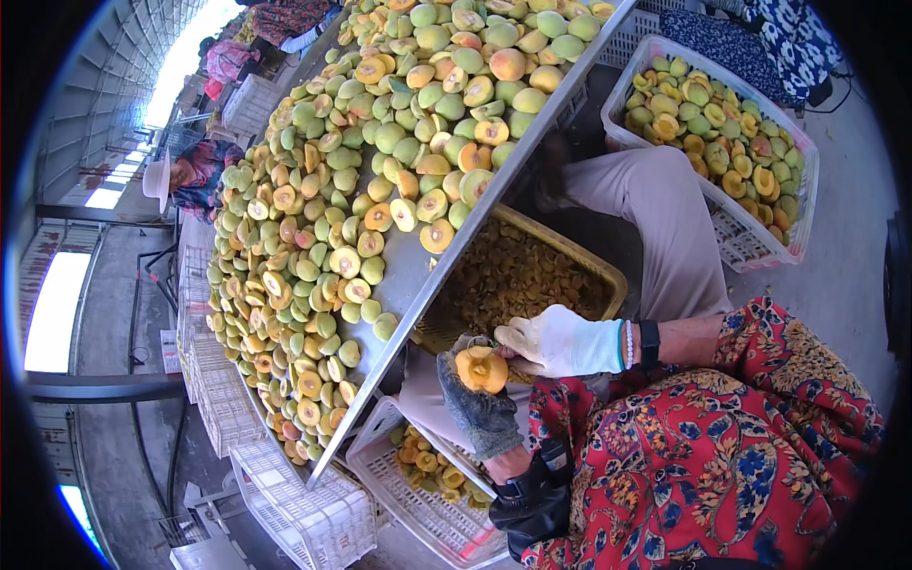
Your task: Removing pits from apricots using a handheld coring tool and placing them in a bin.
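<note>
My left hand (479,406), in a dark grey glove, holds an orange-fleshed halved stone fruit (482,369) with its cut face and central hollow showing. My right hand (563,340), in a white knitted glove, is closed on a small tool (506,351) with a reddish part, mostly hidden by the fingers. A thin curved metal piece shows at the fruit's upper edge, by the fingertips. Beneath the hands is a yellow plastic crate (618,285) of small brown pieces, perhaps fruit stones. Halved green and orange fruits (313,235) are heaped on the metal table (410,281) before me.
White plastic crates of fruit stand at upper right (809,206) and below the table's edge (363,442). More white crates (306,499) stand beyond. The table's raised metal rim (456,267) runs diagonally close to my hands. A person in a pale hat (157,178) is across the table; other people are farther off.
</note>
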A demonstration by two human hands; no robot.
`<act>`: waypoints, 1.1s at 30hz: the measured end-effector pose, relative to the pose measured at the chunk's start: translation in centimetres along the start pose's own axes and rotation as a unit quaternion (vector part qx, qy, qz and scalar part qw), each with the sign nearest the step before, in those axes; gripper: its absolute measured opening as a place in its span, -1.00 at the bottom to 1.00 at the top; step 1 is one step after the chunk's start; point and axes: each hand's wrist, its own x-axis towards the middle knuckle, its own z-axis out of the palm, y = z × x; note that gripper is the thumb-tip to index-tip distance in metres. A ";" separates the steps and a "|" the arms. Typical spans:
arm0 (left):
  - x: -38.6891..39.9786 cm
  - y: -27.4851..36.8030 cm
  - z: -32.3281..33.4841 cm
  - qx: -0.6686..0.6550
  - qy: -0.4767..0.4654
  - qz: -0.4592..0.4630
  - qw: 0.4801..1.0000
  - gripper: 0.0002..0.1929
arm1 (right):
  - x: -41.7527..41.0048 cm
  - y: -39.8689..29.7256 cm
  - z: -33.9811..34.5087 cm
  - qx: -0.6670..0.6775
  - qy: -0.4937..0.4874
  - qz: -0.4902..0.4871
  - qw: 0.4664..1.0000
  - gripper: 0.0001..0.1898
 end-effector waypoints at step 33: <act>8.9 -0.3 -6.9 0.261 0.121 -0.027 0.957 -0.61 | 1.1 4.6 -0.9 0.044 -0.060 0.193 0.978 -0.74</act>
